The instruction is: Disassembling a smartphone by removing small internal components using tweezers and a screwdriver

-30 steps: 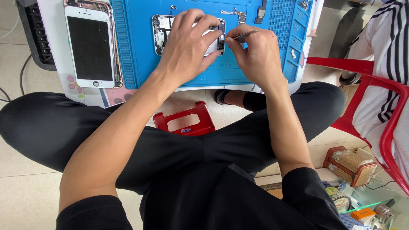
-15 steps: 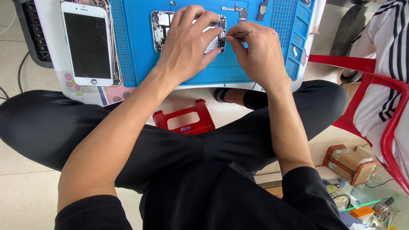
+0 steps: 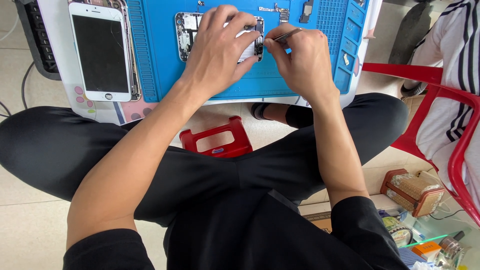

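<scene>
Head view: opened phone body (image 3: pixel 186 35) flat on the blue repair mat (image 3: pixel 150 60), mostly hidden under the left hand (image 3: pixel 220 50). Left fingers spread and pressed down on the casing, pinning it. Right hand (image 3: pixel 300 62) just beside, thumb and forefinger pinched together on thin metal tweezers (image 3: pixel 286 35), tips at the casing's right edge. Likely light, stiff, fragile inside; best held by the outer frame, clear of the bare boards. Tweezer tips too small to tell whether anything is gripped.

Nearby: detached white screen (image 3: pixel 101 52) at the mat's left, small loose parts (image 3: pixel 306 10) at the top, red stool (image 3: pixel 217 137) below, red chair (image 3: pixel 440 135) to the right. Nothing between hands and casing.
</scene>
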